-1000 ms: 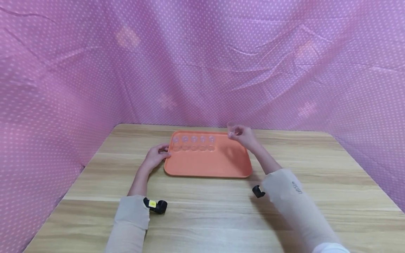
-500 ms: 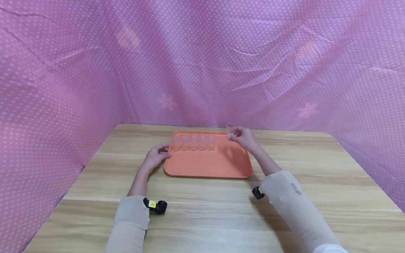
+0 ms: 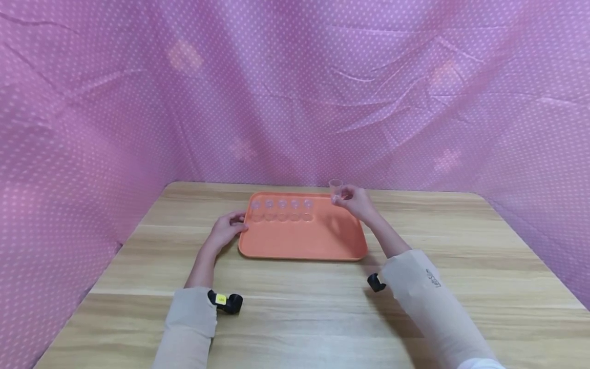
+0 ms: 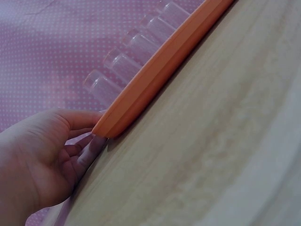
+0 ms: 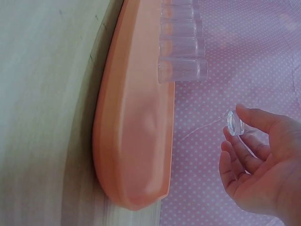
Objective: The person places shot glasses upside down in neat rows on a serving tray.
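Note:
An orange tray (image 3: 301, 241) lies on the table. At its left edge my left hand (image 3: 225, 229) pinches the rim, thumb on one side and fingers on the other, as the left wrist view shows. Above the tray's far right part, my right hand (image 3: 358, 203) holds a small clear cup (image 3: 336, 189) between thumb and fingertips, near its thick base. The cup's mouth faces up and its base is off the tray. A row of several like cups (image 5: 182, 69) stands mouth down along the tray's far left side.
The wooden table (image 3: 295, 312) extends around the tray on all sides. Behind it hangs a pink dotted curtain (image 3: 295, 102), close to the far edge. Black wrist devices (image 3: 226, 302) are worn at both sleeves.
The cup in my right hand has shifted slightly left and is now steadier. My left hand has stayed on the tray's edge, and the row of cups stands as before.

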The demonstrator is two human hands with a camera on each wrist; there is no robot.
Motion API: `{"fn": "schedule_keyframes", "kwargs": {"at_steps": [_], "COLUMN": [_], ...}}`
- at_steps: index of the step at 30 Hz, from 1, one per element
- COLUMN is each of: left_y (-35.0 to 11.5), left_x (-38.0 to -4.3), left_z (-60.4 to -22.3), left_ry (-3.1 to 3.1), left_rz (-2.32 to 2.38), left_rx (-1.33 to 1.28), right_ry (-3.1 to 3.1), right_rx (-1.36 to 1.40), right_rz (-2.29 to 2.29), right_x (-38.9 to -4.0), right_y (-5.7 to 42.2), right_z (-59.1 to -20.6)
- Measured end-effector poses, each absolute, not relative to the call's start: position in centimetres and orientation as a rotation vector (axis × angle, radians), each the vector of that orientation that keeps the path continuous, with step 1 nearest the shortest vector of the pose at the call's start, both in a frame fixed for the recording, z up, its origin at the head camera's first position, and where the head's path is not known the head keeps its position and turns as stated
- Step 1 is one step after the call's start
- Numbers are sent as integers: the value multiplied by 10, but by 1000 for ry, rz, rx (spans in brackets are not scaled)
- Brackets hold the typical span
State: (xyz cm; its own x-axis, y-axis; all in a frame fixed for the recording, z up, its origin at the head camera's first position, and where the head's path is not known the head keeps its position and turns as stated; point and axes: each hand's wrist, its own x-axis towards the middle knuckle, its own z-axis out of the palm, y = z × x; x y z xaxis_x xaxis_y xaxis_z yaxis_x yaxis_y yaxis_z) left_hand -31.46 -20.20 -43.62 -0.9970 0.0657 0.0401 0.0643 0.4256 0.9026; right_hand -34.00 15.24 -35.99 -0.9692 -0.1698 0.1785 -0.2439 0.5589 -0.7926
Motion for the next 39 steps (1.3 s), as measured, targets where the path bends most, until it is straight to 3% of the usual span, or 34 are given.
{"fn": "schedule_keyframes", "kwargs": {"at_steps": [39], "left_y": [-201], "left_x": [-314], "left_z": [-434], "left_ry": [2618], "left_rz": [1708], "left_rx": [104], "right_ry": [-2683], "right_rx": [327], "right_rz": [1365], "right_x": [-343], "right_y": [160], "right_z": [-368]}}
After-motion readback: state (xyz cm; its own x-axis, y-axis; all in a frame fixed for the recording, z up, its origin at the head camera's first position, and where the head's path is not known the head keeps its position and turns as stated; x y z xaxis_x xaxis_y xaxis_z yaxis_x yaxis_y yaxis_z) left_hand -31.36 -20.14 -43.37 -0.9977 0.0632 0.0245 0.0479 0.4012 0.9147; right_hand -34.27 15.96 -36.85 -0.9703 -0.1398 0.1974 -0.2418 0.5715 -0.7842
